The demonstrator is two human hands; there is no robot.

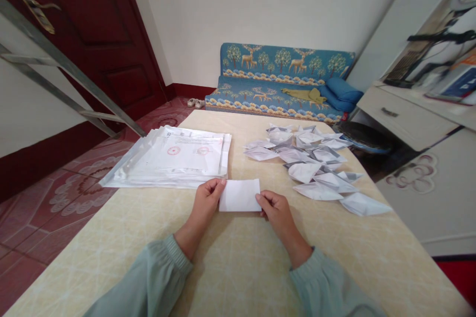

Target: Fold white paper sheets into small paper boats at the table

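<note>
A folded white paper [240, 195] is held between my two hands, just above or on the table's middle. My left hand [206, 201] pinches its left edge, thumb on top. At the right edge, my right hand [275, 207] grips it the same way, with some fingers hidden behind. Beyond my left hand lies a stack of paper sheets [186, 153], the top one bearing red round stamps. To the right rests a group of several folded paper boats [312, 153], white and grey, pointed at both ends.
The pale yellow table [238, 267] fills the foreground. Behind it stands a blue patterned sofa [267, 94] with a yellow-green cloth [305, 94]. A metal ladder [67, 67] leans at left by a dark red door [92, 20]. A white cabinet [427, 193] borders the right.
</note>
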